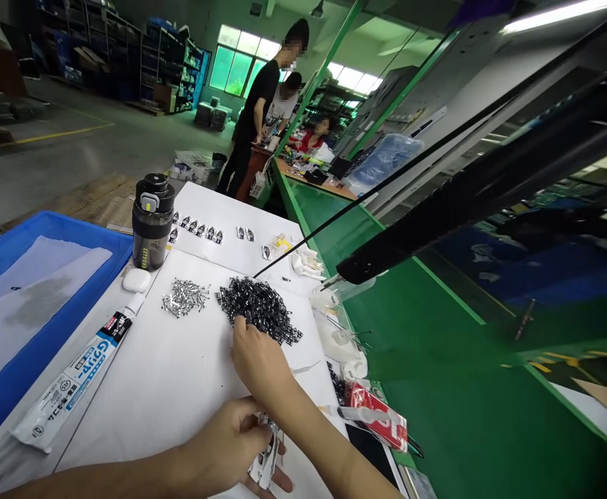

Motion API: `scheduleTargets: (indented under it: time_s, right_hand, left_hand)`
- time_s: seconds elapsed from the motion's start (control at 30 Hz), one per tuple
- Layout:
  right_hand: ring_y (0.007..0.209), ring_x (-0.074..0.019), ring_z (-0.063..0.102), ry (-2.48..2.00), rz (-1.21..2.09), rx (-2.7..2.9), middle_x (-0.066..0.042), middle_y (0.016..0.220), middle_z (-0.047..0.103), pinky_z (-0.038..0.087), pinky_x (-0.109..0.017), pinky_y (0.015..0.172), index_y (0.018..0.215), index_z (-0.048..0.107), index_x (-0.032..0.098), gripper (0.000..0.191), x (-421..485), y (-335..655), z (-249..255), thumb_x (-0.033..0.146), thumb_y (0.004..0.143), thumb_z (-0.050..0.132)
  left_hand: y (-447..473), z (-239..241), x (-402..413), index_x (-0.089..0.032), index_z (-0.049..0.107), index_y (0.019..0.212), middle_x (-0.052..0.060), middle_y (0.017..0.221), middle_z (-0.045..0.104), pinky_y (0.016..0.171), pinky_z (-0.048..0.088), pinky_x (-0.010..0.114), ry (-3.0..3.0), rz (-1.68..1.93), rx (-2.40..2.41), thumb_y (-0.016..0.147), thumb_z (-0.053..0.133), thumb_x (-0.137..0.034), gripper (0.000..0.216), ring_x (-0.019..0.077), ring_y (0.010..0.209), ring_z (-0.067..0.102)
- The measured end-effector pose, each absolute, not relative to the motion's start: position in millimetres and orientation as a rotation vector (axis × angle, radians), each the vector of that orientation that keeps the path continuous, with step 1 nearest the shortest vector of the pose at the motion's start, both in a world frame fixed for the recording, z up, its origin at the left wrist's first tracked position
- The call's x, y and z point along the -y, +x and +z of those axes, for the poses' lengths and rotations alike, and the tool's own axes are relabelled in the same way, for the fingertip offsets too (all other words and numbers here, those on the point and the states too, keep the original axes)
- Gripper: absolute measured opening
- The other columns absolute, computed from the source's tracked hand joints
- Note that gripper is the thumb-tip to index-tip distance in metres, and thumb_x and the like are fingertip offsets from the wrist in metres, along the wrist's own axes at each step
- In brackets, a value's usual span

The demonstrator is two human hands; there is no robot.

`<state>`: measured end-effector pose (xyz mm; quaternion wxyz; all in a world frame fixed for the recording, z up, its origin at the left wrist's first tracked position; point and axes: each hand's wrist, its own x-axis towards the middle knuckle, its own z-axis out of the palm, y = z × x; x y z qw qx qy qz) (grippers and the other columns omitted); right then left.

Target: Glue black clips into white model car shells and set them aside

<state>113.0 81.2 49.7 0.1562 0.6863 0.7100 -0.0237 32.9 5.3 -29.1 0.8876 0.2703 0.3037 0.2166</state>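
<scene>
Curled fingers of the left hand [225, 443] close around a small white-and-metal part [265, 461] at lower centre, its shape half hidden. The right hand [259, 364] touches the lower edge of a heap of small black parts [259, 310] on a white sheet [179, 402]; whether it pinches any cannot be told. Loose silver parts [185, 298] lie just left of the heap.

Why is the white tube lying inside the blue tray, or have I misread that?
You've misread that: the white tube isn't inside the blue tray. It lies outside the tray, beside its rim, as the head view shows.
</scene>
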Motion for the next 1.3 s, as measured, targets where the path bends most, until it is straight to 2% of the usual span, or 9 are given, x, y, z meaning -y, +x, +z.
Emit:
scheduleTargets:
  time_s: [0.2,0.33,0.47,0.6,0.67,0.73,0.93,1.1,1.3]
  right_hand:
    - [0.078,-0.0204,0.074,1.971,-0.031,-2.170,-0.008,0.087,0.073,0.055,-0.027,0.065,0.091,0.069,0.019,0.036,-43,130,55,-0.012,0.083,0.051]
    - [0.064,-0.0187,0.070,2.168,-0.038,-2.796,-0.005,0.087,0.073,0.060,-0.029,0.054,0.119,0.073,0.020,0.028,-4,160,48,0.011,0.099,0.056]
    - [0.071,-0.0164,0.079,2.361,-0.277,-3.231,-0.004,0.099,0.082,0.069,-0.025,0.065,0.130,0.071,0.024,0.025,22,184,23,0.020,0.107,0.063]
    - [0.092,-0.0217,0.086,2.227,0.187,-3.371,-0.006,0.116,0.086,0.074,-0.029,0.082,0.151,0.064,0.027,0.053,31,188,-11,0.005,0.102,0.064]
    - [0.096,-0.0236,0.086,2.219,0.435,-3.391,-0.007,0.119,0.086,0.074,-0.032,0.086,0.161,0.057,0.027,0.066,32,185,-20,0.001,0.101,0.063]
    - [0.097,-0.0239,0.086,2.226,0.422,-3.402,-0.008,0.119,0.086,0.074,-0.032,0.086,0.165,0.053,0.025,0.073,33,183,-20,-0.002,0.098,0.066]
    - [0.099,-0.0243,0.083,2.282,0.120,-3.461,-0.010,0.109,0.085,0.073,-0.034,0.083,0.139,0.074,0.018,0.047,35,176,-9,-0.002,0.097,0.066]
    - [0.089,-0.0198,0.079,2.490,-0.088,-3.345,-0.007,0.098,0.079,0.070,-0.029,0.078,0.118,0.074,0.020,0.031,33,167,-13,-0.003,0.098,0.066]
    - [0.090,-0.0197,0.076,2.361,0.123,-3.308,-0.009,0.100,0.076,0.069,-0.030,0.078,0.118,0.072,0.017,0.023,32,167,-16,0.003,0.102,0.064]
  left_hand:
    - [28,-10,-8,-0.026,0.083,0.091,0.009,0.095,0.076,0.060,0.061,0.037,0.583,0.410,-0.686,0.054,0.099,-0.071,0.061,0.0241,0.073,0.077]
    - [24,-2,-8,-0.027,0.085,0.097,0.010,0.104,0.081,0.064,0.065,0.038,0.579,0.468,-0.709,0.061,0.100,-0.068,0.056,0.0263,0.081,0.078]
    - [19,0,-10,-0.029,0.085,0.125,0.011,0.116,0.083,0.080,0.069,0.043,0.471,0.628,-0.742,0.061,0.100,-0.071,0.078,0.0303,0.100,0.080]
    - [15,1,-14,-0.034,0.082,0.136,0.005,0.109,0.083,0.103,0.065,0.045,0.360,0.709,-0.799,0.063,0.105,-0.057,0.080,0.0285,0.115,0.077]
    - [15,2,-13,-0.036,0.084,0.132,0.003,0.105,0.083,0.106,0.064,0.046,0.323,0.698,-0.820,0.061,0.107,-0.053,0.077,0.0267,0.112,0.078]
    - [16,3,-13,-0.035,0.085,0.129,0.003,0.103,0.083,0.105,0.064,0.045,0.285,0.685,-0.838,0.058,0.108,-0.052,0.077,0.0253,0.109,0.078]
    - [16,6,-15,-0.031,0.086,0.128,0.005,0.099,0.084,0.102,0.064,0.043,0.247,0.748,-0.912,0.051,0.111,-0.053,0.083,0.0265,0.107,0.078]
    - [14,6,-18,-0.031,0.088,0.121,0.008,0.106,0.087,0.101,0.063,0.044,0.213,0.750,-0.949,0.047,0.112,-0.050,0.080,0.0301,0.112,0.078]
    - [15,7,-18,-0.031,0.088,0.121,0.009,0.105,0.087,0.097,0.063,0.040,0.194,0.759,-0.940,0.048,0.113,-0.046,0.078,0.0288,0.110,0.079]
